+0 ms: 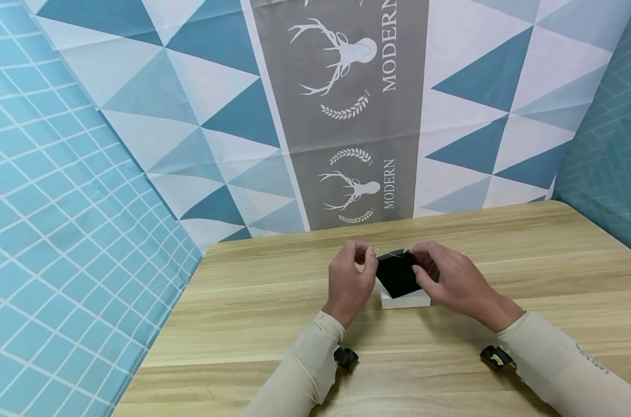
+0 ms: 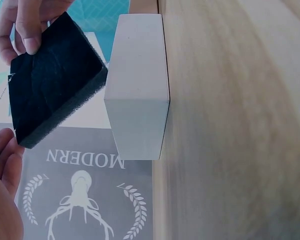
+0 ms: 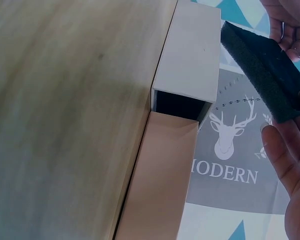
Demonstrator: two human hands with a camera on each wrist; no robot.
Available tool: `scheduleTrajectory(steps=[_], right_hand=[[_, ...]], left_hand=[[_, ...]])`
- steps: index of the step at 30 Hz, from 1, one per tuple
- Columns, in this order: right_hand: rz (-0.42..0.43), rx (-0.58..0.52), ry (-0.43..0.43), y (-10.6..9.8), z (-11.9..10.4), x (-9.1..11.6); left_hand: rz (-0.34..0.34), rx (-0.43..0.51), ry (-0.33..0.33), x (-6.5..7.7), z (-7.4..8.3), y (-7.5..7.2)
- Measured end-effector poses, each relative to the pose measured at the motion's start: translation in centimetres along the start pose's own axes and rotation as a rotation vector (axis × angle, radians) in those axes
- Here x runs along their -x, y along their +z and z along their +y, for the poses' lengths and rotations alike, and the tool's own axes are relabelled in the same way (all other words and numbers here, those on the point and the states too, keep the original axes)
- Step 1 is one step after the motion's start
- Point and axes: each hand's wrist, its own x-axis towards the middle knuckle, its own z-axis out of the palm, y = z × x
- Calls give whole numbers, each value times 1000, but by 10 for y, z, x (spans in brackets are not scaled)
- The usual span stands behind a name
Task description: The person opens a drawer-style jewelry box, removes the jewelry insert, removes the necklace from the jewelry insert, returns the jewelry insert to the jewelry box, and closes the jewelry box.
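Observation:
My right hand point(image 1: 453, 281) holds a black foam pad point(image 1: 398, 278) by its edge, thumb on the face, tilted above a small white box point(image 1: 406, 300). My left hand point(image 1: 352, 282) is at the pad's other side, thumb and forefinger pinched together. In the left wrist view, a thin silvery chain point(image 2: 0, 100) runs from the pad's corner to the left fingertips. The right wrist view shows the white box's dark open end, with a pinkish-beige box part point(image 3: 160, 175) lying right beside that opening. The pad's rough foam edge faces the box.
Everything rests on a wood-grain table point(image 1: 232, 330). A patterned cloth with deer heads point(image 1: 354, 191) hangs behind its far edge, and a blue tiled-pattern sheet point(image 1: 75, 231) hangs at the left. Black wrist devices point(image 1: 345, 359) sit under both sleeves.

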Motion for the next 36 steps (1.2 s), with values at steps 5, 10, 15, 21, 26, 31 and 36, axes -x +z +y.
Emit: scheduleTrajectory(steps=[5,10,15,21,26,31,36], right_hand=[[-2,2,-1,0,0,1],[-2,-17,-5,0,0,1],[8,-86,-2,0,2,1],[27,-160,20,-1,3,1],[40,-190,50,-1,4,2],[48,-204,62,-1,3,2],[50,-224,57,0,4,1]], left_hand=[[-1,3,0,1,-1,0],[1,9,11,1,-1,0],[13,18,48,1,-2,0],[17,14,104,0,-1,0],[30,13,97,0,0,0],[22,11,67,0,-1,-1],[10,5,59,0,-2,-1]])
